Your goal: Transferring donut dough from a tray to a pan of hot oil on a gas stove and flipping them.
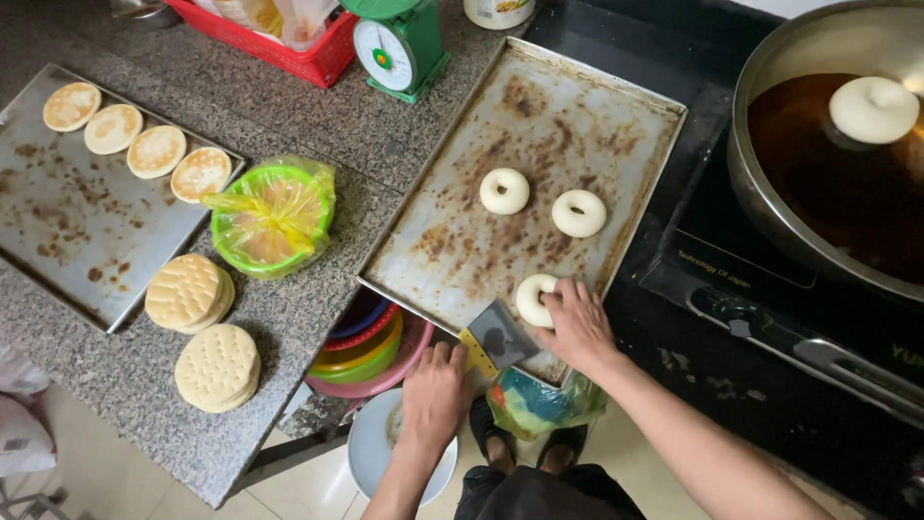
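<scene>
Right hand (577,323) rests fingers on the nearest dough ring (532,299), near edge of the baking tray (616,106), ring at its 10 o'clock, touching. Left hand (435,390) grips a scraper (499,335), handle probably yellow, blade angled toward 1 o'clock, just beside the ring. Right hand nearer.

Soft even daylight, sharp focus

Pale cream dough ring (532,299) under the right hand (577,327); rust-brown-stained grey tray (539,116); speckled grey tabletop (318,125); green scale (399,43).
</scene>
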